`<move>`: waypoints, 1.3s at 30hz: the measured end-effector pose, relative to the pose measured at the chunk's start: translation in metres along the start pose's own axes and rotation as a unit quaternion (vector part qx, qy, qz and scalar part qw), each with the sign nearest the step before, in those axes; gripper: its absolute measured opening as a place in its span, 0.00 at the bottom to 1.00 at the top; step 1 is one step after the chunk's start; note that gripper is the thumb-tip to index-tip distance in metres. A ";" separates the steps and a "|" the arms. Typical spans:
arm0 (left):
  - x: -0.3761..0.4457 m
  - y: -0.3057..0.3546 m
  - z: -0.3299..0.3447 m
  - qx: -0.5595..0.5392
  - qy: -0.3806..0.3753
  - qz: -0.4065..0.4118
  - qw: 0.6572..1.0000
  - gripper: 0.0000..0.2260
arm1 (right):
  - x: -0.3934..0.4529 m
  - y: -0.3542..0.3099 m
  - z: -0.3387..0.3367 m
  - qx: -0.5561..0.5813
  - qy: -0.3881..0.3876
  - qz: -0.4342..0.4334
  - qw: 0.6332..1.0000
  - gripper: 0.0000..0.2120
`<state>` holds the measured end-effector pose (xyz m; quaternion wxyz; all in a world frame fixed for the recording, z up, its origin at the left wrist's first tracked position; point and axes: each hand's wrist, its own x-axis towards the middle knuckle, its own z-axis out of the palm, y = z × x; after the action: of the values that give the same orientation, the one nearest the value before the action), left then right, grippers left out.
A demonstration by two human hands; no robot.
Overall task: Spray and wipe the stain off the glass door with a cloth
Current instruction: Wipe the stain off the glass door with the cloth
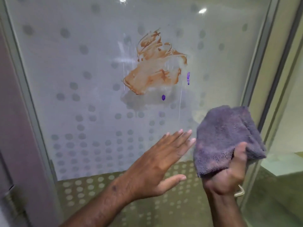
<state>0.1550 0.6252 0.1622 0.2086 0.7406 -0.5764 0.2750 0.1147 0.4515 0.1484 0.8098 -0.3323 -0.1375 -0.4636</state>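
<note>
A smeared brown stain [155, 64] covers the middle of the frosted glass door [73, 71], which carries a pattern of grey dots. Two small purple marks [188, 77] sit beside and below the stain, and thin wet streaks run down the glass. My right hand [229, 174] grips a folded purple-grey cloth [224, 136] at the lower right, below and right of the stain. My left hand [157, 163] is flat and open with fingers spread, just left of the cloth, fingertips almost touching it. No spray bottle is in view.
A grey metal door frame [255, 79] runs down the right side, with clear glass and a pale floor beyond it. Another frame post [31, 112] and a dull purple panel [11, 112] stand at the left.
</note>
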 end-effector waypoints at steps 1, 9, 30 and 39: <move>-0.005 -0.006 -0.010 0.014 0.016 -0.006 1.000 0.36 | 0.006 -0.002 0.004 -0.098 -0.045 -0.025 0.994 0.21; -0.003 -0.081 -0.097 0.204 0.250 -0.121 0.939 0.32 | 0.106 0.048 0.004 -0.683 -0.267 -0.288 0.616 0.42; -0.046 -0.176 -0.136 0.522 0.234 -0.191 0.798 0.30 | 0.119 0.115 0.025 -0.719 -0.050 -0.269 0.639 0.48; -0.045 -0.176 -0.135 0.512 0.219 -0.208 0.804 0.34 | 0.085 0.139 0.014 -0.681 -0.004 -0.242 0.691 0.32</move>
<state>0.2949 0.7865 0.2377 -0.0284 0.7617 -0.1228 0.6355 0.2787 0.4535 0.1472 0.2208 -0.7494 0.1366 -0.6091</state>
